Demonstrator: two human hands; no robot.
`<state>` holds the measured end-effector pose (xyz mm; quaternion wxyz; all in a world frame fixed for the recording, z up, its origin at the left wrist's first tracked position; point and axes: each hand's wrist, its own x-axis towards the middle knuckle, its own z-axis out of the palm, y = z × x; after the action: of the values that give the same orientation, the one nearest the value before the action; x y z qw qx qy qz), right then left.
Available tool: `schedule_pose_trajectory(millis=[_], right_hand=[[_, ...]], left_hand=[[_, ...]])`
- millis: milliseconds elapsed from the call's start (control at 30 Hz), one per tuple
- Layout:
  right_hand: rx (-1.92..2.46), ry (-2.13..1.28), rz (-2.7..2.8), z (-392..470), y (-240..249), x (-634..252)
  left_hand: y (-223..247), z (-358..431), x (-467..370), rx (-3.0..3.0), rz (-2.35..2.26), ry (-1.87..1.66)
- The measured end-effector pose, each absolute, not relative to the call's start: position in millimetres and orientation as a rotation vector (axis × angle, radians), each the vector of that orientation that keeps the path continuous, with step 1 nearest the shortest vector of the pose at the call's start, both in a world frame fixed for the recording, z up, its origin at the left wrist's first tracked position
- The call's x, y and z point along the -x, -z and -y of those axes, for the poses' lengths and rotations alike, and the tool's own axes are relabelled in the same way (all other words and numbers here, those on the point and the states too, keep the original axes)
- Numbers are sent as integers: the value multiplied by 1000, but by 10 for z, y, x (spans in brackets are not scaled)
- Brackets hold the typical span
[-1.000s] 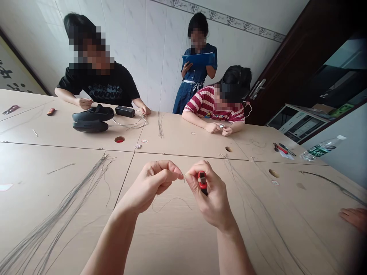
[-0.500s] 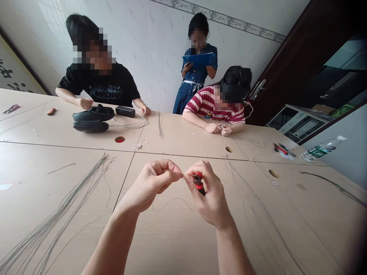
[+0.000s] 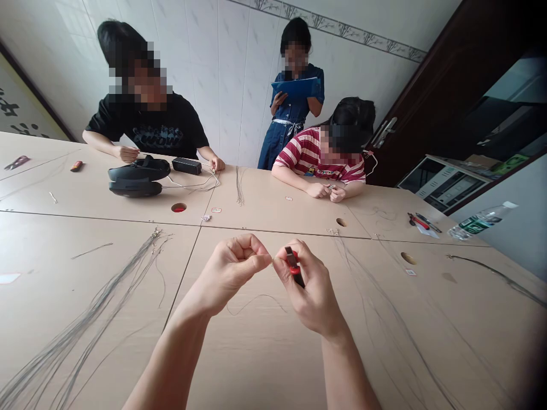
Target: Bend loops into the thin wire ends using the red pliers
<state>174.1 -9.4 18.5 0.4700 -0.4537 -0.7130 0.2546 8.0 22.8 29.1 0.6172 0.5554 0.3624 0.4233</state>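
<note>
My left hand (image 3: 237,267) is closed, thumb and forefinger pinched on the end of a thin grey cord (image 3: 256,297), whose slack curves below over the table. My right hand (image 3: 308,293) is wrapped round small pliers (image 3: 292,260) with red and black handles, their dark jaws pointing up and away. Its thumb and forefinger also pinch close to the left fingertips. Between the two pinches shows a tiny gold-coloured piece (image 3: 272,262), mostly covered by the fingers and too small to name.
Bundles of thin cords lie left (image 3: 109,296) and right (image 3: 384,302) on the table (image 3: 256,364). Beyond are a black headset (image 3: 137,177), a black box (image 3: 187,165), a water bottle (image 3: 482,221) and red-handled pliers (image 3: 419,222). Two people sit opposite; another stands with a blue folder (image 3: 296,87).
The pliers in my right hand have tipped, so their jaws now point more upward. Both hands stay pinched together in nearly the same place.
</note>
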Motion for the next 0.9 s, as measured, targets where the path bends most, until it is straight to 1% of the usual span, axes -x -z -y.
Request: schedule_pose_trajectory(millis=[233,433,767,900], right_hand=[[1153,-798,1671,118,-231,-1734],[1132,-1018,1586,113,-255,-1741],[1179,-1199,1522,80,-253,-1806],[1219,-1180,1487,80,-267,-1838]], left_hand=[[-283,-250,-53,-1384,-857,-962],[-266,-262,-60,-1432,-833,-972],[-219,-280,-69,-1489,-815,-942],[-246,-282,-88,-1469,-802,-925]])
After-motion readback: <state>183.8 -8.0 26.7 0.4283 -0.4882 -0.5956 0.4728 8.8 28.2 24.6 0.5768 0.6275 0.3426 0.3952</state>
